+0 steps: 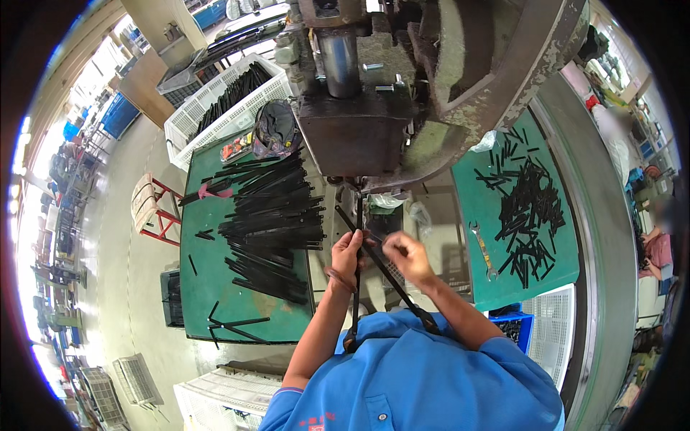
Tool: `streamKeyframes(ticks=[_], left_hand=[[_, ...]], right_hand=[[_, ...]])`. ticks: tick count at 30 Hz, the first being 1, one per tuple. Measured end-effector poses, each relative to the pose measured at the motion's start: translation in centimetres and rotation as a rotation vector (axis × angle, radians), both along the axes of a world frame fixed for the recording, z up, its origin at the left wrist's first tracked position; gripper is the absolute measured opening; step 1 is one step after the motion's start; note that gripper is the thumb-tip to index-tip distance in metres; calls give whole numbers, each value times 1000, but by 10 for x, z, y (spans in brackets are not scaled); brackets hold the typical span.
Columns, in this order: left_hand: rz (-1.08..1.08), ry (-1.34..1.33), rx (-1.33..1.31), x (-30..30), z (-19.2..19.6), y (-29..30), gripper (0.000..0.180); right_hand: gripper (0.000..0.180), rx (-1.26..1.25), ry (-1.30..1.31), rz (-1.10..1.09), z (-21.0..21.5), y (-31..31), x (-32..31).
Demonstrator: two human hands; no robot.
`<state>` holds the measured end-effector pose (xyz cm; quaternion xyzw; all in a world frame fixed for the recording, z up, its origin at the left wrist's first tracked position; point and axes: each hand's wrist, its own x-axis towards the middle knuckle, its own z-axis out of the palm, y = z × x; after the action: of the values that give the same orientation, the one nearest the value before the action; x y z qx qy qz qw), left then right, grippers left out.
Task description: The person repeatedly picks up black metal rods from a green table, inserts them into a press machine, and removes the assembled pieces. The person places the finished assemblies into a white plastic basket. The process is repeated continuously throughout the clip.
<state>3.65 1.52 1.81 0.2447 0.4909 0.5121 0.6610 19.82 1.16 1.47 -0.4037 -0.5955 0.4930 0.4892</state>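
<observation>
My left hand (pixel 347 255) is closed around long black flat bars, just below the press head. One black bar (pixel 356 305) runs nearly straight up toward the press; a second black bar (pixel 393 281) slants across it, and they cross near my left fingers. Both lower ends, with wider dark fittings, rest close to my blue shirt. To the right of the crossing, my right hand (pixel 407 256) is curled with its fingertips together; whether something small is in them is hidden. The press (pixel 352 133) stands directly ahead, its tooling above the bars' upper ends.
On the left green table (pixel 208 269) lie many black strips (pixel 269 208), a dark bag (pixel 276 129) and several loose strips. The right green table (pixel 460 208) bears a pile of short black pieces (pixel 530 205) and a wrench (pixel 484 250). Crates (pixel 237 118) stand around.
</observation>
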Motion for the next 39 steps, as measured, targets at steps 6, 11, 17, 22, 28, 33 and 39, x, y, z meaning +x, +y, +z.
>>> streamKeyframes(ticks=[6, 11, 17, 22, 28, 33, 39], left_hand=[[29, 67, 20, 6, -18, 3, 21], [37, 66, 19, -3, -26, 3, 23], [44, 2, 45, 2, -23, 2, 23], [6, 12, 55, 5, -19, 6, 23], [24, 36, 51, 2, -17, 0, 22], [42, 103, 17, 8, -14, -1, 22], [72, 140, 37, 12, -11, -3, 23]], right_hand=[[15, 183, -324, -171, 19, 86, -27], [19, 566, -224, -291, 13, 104, -45], [27, 341, -75, -287, 1, 112, -58], [36, -289, 82, -172, -15, 124, -61], [30, -156, -34, -371, -18, 102, 98], [37, 10, -1659, -432, -93, 52, 325], [17, 435, -1764, -154, -125, 54, 381]])
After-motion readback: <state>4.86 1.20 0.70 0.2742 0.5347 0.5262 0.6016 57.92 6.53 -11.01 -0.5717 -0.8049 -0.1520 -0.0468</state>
